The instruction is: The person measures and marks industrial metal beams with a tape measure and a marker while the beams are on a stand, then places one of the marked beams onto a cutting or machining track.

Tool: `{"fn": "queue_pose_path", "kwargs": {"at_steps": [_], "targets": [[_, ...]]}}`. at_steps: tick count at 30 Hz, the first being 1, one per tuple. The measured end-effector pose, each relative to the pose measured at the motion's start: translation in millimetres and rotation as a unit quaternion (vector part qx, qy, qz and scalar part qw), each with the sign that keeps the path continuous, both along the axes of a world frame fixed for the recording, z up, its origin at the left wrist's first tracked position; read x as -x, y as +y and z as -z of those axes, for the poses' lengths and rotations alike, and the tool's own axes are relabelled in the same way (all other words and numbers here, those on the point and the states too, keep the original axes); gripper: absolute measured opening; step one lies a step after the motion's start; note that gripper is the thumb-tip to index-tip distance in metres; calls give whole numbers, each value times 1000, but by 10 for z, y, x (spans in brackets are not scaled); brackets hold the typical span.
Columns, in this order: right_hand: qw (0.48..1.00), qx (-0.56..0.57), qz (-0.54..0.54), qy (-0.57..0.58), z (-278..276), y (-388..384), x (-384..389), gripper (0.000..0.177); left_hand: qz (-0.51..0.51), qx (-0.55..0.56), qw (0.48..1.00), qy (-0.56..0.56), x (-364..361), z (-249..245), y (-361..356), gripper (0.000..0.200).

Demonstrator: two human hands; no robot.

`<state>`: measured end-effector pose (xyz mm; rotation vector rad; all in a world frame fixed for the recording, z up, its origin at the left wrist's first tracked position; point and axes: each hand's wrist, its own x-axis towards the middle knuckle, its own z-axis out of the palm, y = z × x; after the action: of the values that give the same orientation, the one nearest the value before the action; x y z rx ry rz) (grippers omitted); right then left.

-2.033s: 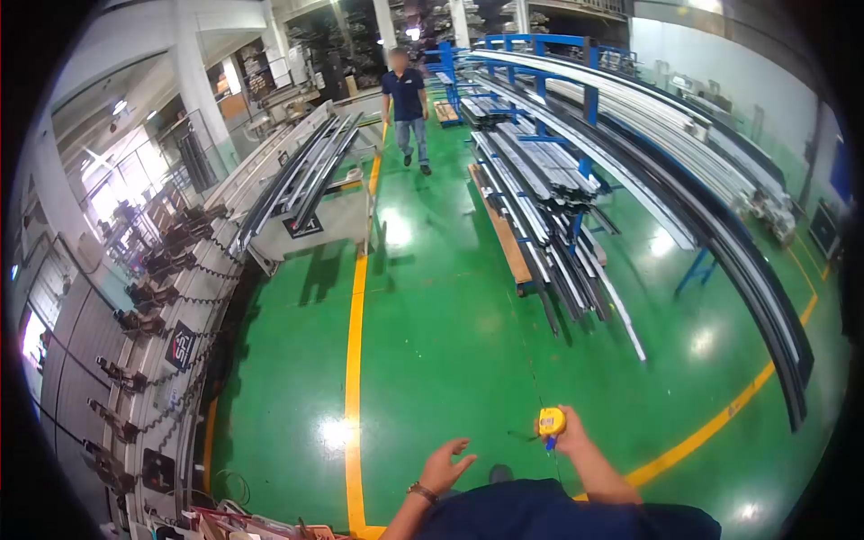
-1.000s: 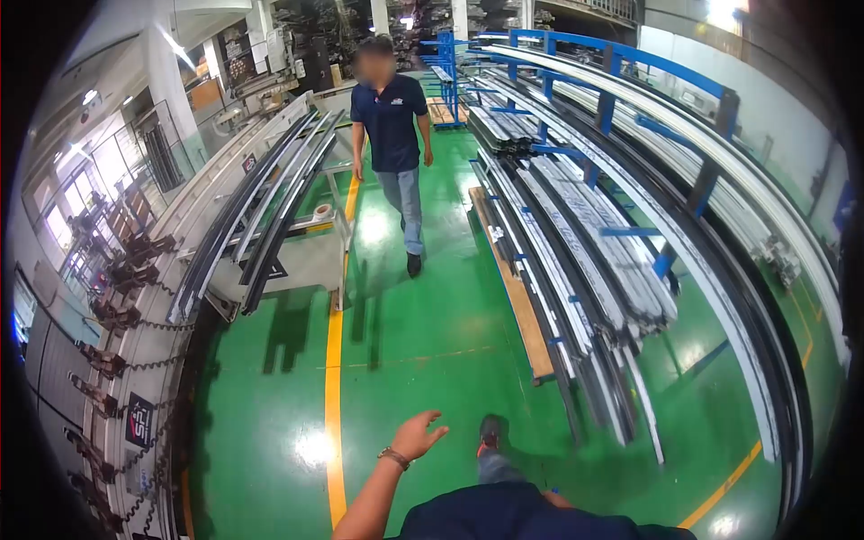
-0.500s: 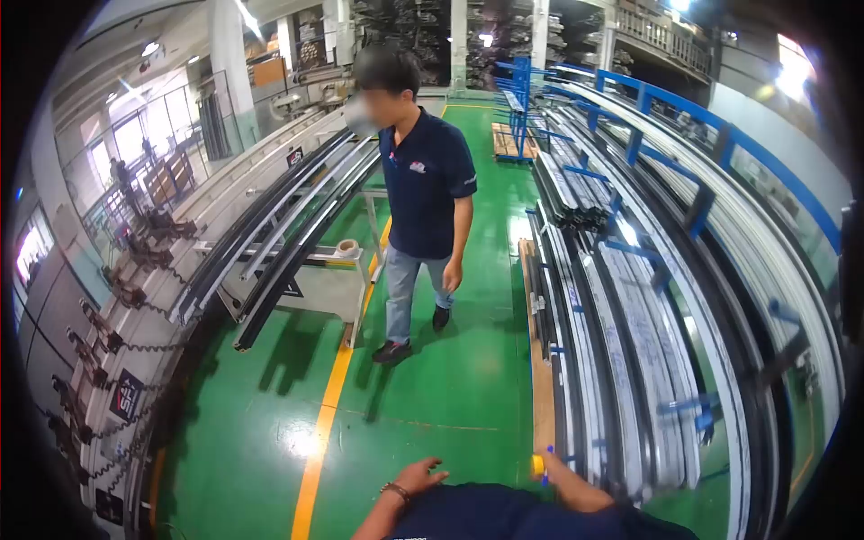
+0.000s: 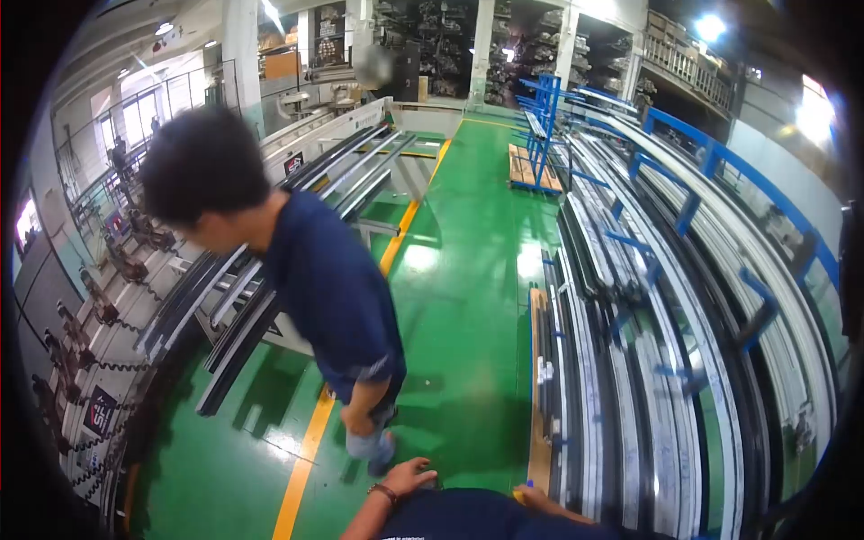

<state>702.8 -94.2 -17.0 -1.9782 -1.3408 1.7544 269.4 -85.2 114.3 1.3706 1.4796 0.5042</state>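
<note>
At the bottom centre is my left hand (image 4: 411,475), a bracelet on its wrist. It is held in front of my dark shirt, holds nothing, and its fingers are loosely apart. My right hand (image 4: 538,498) sits low to the right, closed around a small yellow and blue object (image 4: 520,494); its kind is mostly hidden by the fingers. A person in a navy shirt (image 4: 333,279) stands close on the left, turned toward long dark and silver profiles (image 4: 238,346) on a machine stand.
To my right, long metal profiles (image 4: 621,405) lie on a rack with blue arms (image 4: 688,211). A blue cart (image 4: 540,135) stands farther back. A yellow line (image 4: 306,459) runs along the green floor (image 4: 468,324). Machine clamps with coiled hoses (image 4: 99,301) line the left.
The person in navy has come nearer, moved left, and turned toward the profiles on the stand. My right hand, with the yellow and blue object, has dropped lower in view.
</note>
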Motion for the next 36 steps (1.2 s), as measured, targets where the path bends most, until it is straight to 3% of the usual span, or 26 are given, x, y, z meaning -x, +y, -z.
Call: {"fn": "queue_pose_path", "kwargs": {"at_steps": [1,2,5,8,9,13,14,16,19,21,23,26,30,33,36], "targets": [[955,-187,-207,-101,427,71,-244,39,-16,-12,999,27,34,-109,291,68],[861,-362,-305,-187,833,147,-476,39,-26,-21,999,32,55,-139,634,67],[929,-238,-243,-146,852,403,-564,43,-53,-22,998,27,84,-389,1341,63],[972,-122,-172,-105,995,872,-636,47,-84,-13,995,-45,94,-199,1991,63],[954,-129,-222,-152,1680,1041,-738,51,-86,0,996,-35,92,-287,2203,64],[947,-100,-238,-191,1829,2160,-740,53,-52,20,998,30,97,63,3178,65],[968,-23,-161,-192,1837,2588,-773,52,-55,11,998,39,73,154,3496,65],[973,108,24,-204,1233,3530,-627,49,-56,-1,996,64,15,241,4054,64],[944,-193,-177,-200,893,4554,-827,42,-74,-26,996,34,-176,-10,4986,63],[993,-94,-14,-63,555,5386,-767,37,-82,-43,995,21,-332,-225,5632,61],[987,8,140,74,198,6334,-733,33,-84,-63,994,-3,-393,-272,6302,60],[972,62,202,105,403,7649,-809,33,-108,-53,993,-14,-526,-439,6911,58],[972,57,215,69,-301,8944,-359,34,-152,-38,987,-24,-363,-363,7701,60],[970,40,199,131,-277,9719,-68,38,-176,-25,984,-26,-100,-372,8346,60],[976,104,121,147,183,10310,11,30,-202,-34,979,-8,255,-215,9053,60]]}}
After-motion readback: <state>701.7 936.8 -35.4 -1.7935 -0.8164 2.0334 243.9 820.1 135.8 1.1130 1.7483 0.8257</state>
